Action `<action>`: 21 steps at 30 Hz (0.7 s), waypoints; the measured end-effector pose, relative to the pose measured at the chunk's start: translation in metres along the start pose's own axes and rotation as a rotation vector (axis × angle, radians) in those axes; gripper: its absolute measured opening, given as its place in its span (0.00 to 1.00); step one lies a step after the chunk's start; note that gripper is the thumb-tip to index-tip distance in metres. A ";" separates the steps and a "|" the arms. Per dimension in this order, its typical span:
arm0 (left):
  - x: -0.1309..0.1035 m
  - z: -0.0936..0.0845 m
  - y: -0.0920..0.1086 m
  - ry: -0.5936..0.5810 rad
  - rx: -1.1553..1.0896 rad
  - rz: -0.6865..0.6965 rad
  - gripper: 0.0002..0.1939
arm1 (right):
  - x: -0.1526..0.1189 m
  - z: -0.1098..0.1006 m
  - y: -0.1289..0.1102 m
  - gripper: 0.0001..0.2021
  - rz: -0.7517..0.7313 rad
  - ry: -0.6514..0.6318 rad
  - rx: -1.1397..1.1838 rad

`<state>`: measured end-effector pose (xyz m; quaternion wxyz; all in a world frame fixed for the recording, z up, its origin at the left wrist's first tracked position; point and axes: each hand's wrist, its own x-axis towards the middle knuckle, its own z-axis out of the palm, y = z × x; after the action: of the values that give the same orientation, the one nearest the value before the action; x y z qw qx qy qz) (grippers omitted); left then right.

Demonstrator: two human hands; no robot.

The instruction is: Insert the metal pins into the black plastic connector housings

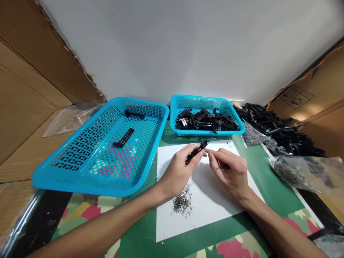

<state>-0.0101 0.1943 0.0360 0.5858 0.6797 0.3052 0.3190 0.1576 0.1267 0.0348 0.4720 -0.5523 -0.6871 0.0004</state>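
Note:
My left hand [182, 165] is closed around a long, narrow black plastic part [202, 145], tilted with its far end up and to the right. Close beside it, my right hand [229, 170] has its fingers curled, and its index fingertip meets the part near the left thumb. A thin metallic glint shows among the right fingers; what they pinch is too small to make out. Below the left hand, a pile of small bent metal wire springs [182, 204] lies on a white sheet [212, 208].
A large blue basket [88, 191] on the left holds two black parts [125, 138]. Another blue basket [206, 133] behind the hands is full of similar parts. At right are a heap of black pieces [285, 129] and a plastic bag of metal bits [291, 173]. A white wall [172, 46] stands behind.

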 end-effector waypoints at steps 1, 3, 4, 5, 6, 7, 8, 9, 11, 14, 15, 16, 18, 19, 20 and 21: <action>0.001 0.000 0.000 0.010 -0.022 -0.023 0.17 | 0.000 0.000 0.001 0.11 -0.006 0.011 -0.020; 0.001 -0.001 0.000 0.018 -0.058 -0.055 0.18 | -0.002 0.002 0.003 0.11 -0.038 0.026 -0.073; 0.001 -0.001 0.000 0.012 -0.069 -0.058 0.18 | -0.003 0.002 0.005 0.11 -0.060 0.022 -0.093; 0.001 -0.001 0.000 -0.002 -0.075 -0.051 0.18 | -0.005 0.002 0.006 0.11 -0.081 0.010 -0.107; 0.001 -0.001 0.000 -0.021 -0.077 -0.039 0.18 | -0.006 0.002 0.006 0.11 -0.099 -0.007 -0.117; 0.001 -0.001 -0.001 -0.040 -0.079 -0.027 0.18 | -0.007 0.002 0.007 0.11 -0.119 -0.022 -0.127; 0.001 -0.001 -0.001 -0.055 -0.081 -0.016 0.18 | -0.009 0.002 0.008 0.12 -0.142 -0.034 -0.141; 0.001 -0.001 -0.001 -0.067 -0.086 -0.008 0.18 | -0.009 0.001 0.009 0.12 -0.167 -0.040 -0.159; 0.001 0.000 -0.001 -0.076 -0.106 0.002 0.18 | -0.010 0.000 0.010 0.11 -0.226 -0.038 -0.215; 0.002 0.000 -0.002 -0.068 -0.143 -0.016 0.17 | -0.010 -0.002 0.013 0.13 -0.317 -0.036 -0.310; 0.003 0.000 -0.002 -0.061 -0.154 -0.030 0.18 | -0.009 -0.003 0.013 0.14 -0.348 -0.041 -0.337; 0.003 0.000 -0.002 -0.053 -0.163 -0.043 0.18 | -0.008 -0.004 0.014 0.16 -0.380 -0.049 -0.360; 0.003 0.001 -0.002 -0.037 -0.171 -0.056 0.17 | -0.007 -0.006 0.015 0.20 -0.446 -0.075 -0.393; 0.003 0.001 -0.001 -0.031 -0.171 -0.057 0.17 | -0.006 -0.007 0.015 0.21 -0.476 -0.091 -0.404; 0.003 0.000 -0.001 -0.029 -0.171 -0.058 0.16 | -0.005 -0.008 0.015 0.21 -0.502 -0.104 -0.413; 0.003 0.000 0.000 -0.029 -0.174 -0.059 0.16 | -0.004 -0.009 0.015 0.20 -0.522 -0.111 -0.419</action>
<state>-0.0084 0.1966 0.0362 0.6562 0.6215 0.2878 0.3168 0.1744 0.1247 0.0293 0.2945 -0.4417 -0.8151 -0.2317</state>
